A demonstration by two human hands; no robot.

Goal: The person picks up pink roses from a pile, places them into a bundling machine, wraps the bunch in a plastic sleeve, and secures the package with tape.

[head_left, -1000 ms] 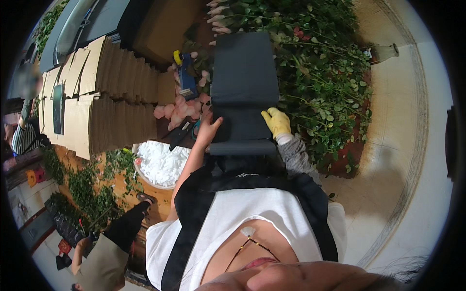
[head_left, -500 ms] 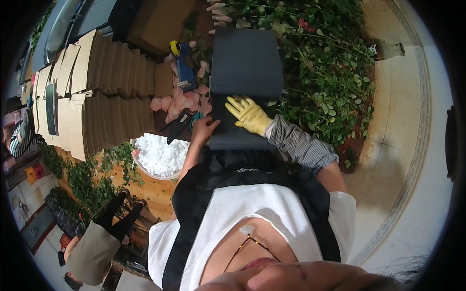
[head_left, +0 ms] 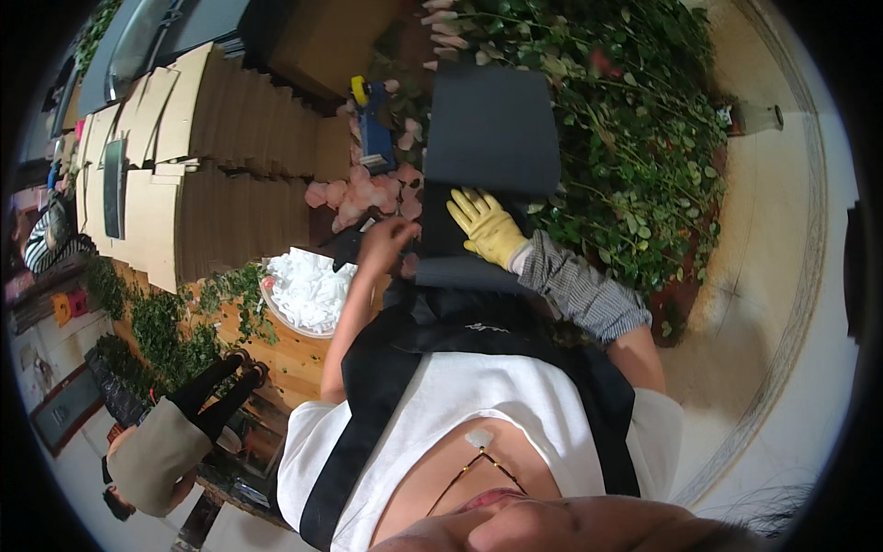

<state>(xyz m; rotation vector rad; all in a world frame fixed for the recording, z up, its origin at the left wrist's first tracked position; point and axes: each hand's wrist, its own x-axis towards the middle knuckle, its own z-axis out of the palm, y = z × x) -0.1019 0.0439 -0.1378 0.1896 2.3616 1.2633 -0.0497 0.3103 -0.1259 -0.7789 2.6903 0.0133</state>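
1. Your right hand (head_left: 487, 225), in a yellow glove, lies flat on the dark sheet (head_left: 492, 129) just above the middle of the frame, fingers spread loosely across its lower part.
2. Your left hand (head_left: 386, 241) is bare and sits just left of that sheet's lower edge; its fingers are curled, and I cannot tell whether they pinch anything.
3. The dark sheet runs from the upper middle of the frame down toward your apron (head_left: 460, 340).
4. Pink petals (head_left: 363, 193) lie scattered on the surface just left of the sheet, near your left hand.
5. A blue tape dispenser (head_left: 372, 138) stands above the petals.
6. Stacked cardboard boxes (head_left: 212, 175) fill the upper left.
7. Rose stems and leaves (head_left: 635, 138) cover the upper right.
8. A bowl of white netting (head_left: 308, 290) sits left of centre.
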